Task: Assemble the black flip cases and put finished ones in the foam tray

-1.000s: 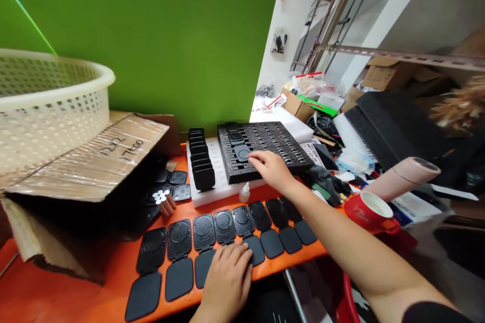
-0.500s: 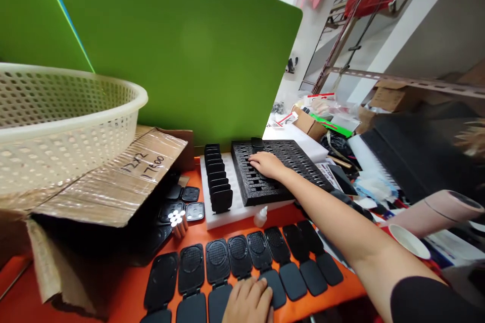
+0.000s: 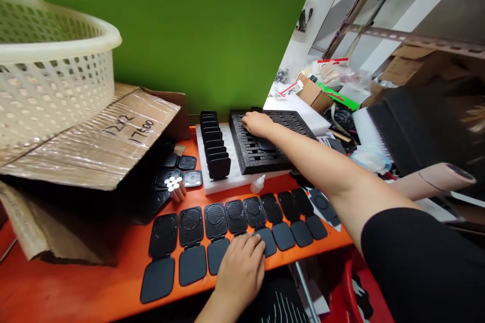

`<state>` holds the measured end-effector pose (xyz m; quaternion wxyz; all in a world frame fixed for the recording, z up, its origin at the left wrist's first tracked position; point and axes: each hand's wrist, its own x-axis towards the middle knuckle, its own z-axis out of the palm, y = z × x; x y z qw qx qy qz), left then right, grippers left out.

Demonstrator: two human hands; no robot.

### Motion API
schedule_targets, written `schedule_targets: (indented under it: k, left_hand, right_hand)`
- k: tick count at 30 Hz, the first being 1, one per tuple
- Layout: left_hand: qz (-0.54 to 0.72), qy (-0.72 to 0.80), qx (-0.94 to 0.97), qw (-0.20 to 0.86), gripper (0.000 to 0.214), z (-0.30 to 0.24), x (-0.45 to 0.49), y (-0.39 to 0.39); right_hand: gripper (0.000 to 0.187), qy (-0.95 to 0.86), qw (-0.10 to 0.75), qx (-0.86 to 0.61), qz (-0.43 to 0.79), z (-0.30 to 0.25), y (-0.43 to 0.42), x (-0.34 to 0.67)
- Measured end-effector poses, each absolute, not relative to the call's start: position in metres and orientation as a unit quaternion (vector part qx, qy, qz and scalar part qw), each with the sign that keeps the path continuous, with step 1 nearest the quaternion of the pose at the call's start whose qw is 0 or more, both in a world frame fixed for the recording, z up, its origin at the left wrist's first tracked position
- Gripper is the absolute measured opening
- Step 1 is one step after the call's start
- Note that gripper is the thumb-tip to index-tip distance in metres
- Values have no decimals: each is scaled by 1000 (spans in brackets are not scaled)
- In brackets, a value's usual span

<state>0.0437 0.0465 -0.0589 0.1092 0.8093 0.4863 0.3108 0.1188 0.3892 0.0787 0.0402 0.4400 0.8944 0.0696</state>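
Observation:
My right hand [image 3: 257,123] reaches far forward onto the black slotted foam tray [image 3: 265,154], fingers bent over a flat black piece at the tray's back left; whether it grips the piece is hidden. My left hand [image 3: 240,267] lies flat, fingers apart, on the near edge of the orange table [image 3: 94,287], resting on the lower flaps of the row of open black hinged cases [image 3: 227,229]. Beside the tray, several black cases stand on edge in a white foam block [image 3: 215,149].
A cardboard box [image 3: 87,141] carrying a cream perforated basket [image 3: 49,65] fills the left. Small black square parts [image 3: 187,171], a bundle of white-tipped rods [image 3: 174,185] and a small white bottle [image 3: 258,184] lie mid-table. Clutter, a pink roll [image 3: 439,179] and black foam lie right.
My right hand has slid from the tray's near-middle toward its back left corner. The left hand has stayed on the case flaps. The camera view shifted and the red cup left view.

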Motion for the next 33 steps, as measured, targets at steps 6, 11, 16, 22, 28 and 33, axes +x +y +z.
schedule_targets:
  k: [6, 11, 16, 22, 28, 33]
  left_hand:
    - [259, 498, 825, 70, 27, -63, 46, 45]
    - [265, 515, 814, 44, 28, -67, 49, 46]
    - [248, 523, 816, 14, 28, -66, 52, 46]
    - [241, 524, 817, -2, 29, -65, 52, 46]
    - [295, 495, 817, -2, 27, -68, 51, 44]
    - [288, 499, 817, 13, 27, -66, 51, 44]
  right_hand:
    - [26, 878, 58, 474, 32, 78, 394, 118]
    - [27, 872, 60, 485, 22, 84, 391, 120]
    - [23, 870, 55, 490, 7, 85, 393, 116]
    - [26, 863, -78, 498, 33, 108, 369, 128]
    - [22, 845, -304, 416, -141, 104, 237, 190]
    - [17, 853, -184, 455, -179, 31, 167, 204]
